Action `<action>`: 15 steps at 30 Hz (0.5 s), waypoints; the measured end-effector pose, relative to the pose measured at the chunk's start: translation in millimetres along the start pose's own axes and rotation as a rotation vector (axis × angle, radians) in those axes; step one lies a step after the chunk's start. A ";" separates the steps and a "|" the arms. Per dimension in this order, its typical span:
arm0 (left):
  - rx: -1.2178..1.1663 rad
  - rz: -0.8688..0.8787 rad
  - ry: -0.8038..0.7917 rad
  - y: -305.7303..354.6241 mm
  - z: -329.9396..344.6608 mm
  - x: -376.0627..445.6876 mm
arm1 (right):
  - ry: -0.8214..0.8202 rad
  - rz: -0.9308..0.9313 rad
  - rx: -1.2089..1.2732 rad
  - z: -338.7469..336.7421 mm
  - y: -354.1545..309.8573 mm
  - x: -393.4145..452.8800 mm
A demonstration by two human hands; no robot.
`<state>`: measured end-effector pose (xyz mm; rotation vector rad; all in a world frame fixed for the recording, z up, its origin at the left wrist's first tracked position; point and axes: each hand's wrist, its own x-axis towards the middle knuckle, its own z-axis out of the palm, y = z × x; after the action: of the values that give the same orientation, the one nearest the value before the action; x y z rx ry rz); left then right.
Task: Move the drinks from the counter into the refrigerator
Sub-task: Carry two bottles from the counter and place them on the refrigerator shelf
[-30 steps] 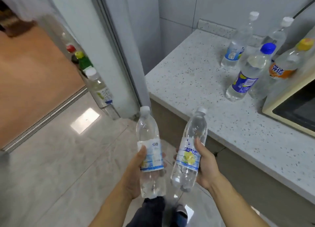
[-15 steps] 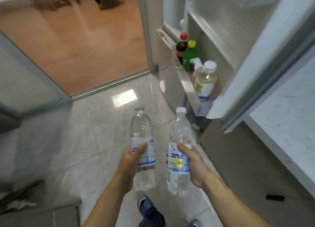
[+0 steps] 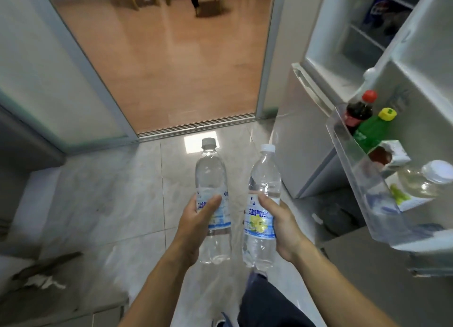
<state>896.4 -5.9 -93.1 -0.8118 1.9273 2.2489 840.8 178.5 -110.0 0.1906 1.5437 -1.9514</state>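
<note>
Carrying one bottle [image 3: 212,199] in left grip [image 3: 196,226], another [image 3: 262,209] in right grip [image 3: 282,228], both wrapped tight, risking knocking crowded door shelf [image 3: 353,155] bottles over.

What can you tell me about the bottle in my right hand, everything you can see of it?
The bottle is clear plastic with a white screw cap, on and pointing up and away from you. It looks full of a colourless drink. A blue and white label with a yellow lemon picture wraps its middle. It is held roughly upright over the tiled floor, left of the open fridge door. Your right hand grips it at the label, thumb across the front. It stands close beside the other bottle, apparently not touching.
</note>
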 end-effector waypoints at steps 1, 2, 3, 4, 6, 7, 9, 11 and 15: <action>0.000 -0.004 -0.003 3.7 1.1 13.5 | 0.003 0.002 0.009 -0.7 -5.8 13.3; 0.003 -0.007 -0.006 7.6 2.5 28.3 | 0.014 0.007 0.017 -1.9 -11.8 28.0; 0.007 -0.006 -0.006 11.7 4.4 43.7 | 0.025 0.010 0.020 -4.0 -17.9 43.6; 0.015 -0.003 -0.006 16.4 6.6 59.4 | 0.032 0.007 0.017 -6.0 -24.6 59.5; 0.036 0.000 -0.004 29.2 12.4 90.7 | 0.034 -0.010 0.003 -10.9 -39.6 91.6; 0.045 0.001 -0.006 37.6 15.9 106.9 | 0.043 -0.016 -0.006 -13.3 -48.9 108.0; 0.073 0.003 -0.021 56.2 23.9 138.1 | 0.072 -0.022 -0.012 -17.4 -69.5 137.7; 0.092 0.001 -0.043 76.1 33.3 166.9 | 0.075 -0.030 0.015 -22.4 -90.2 164.2; 0.070 -0.010 -0.074 110.6 52.9 226.0 | 0.101 -0.035 0.048 -32.1 -128.6 212.1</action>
<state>642.0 -42.9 -87.1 -0.7170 1.9520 2.1602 593.7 140.2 -115.5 0.2881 1.5752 -2.0350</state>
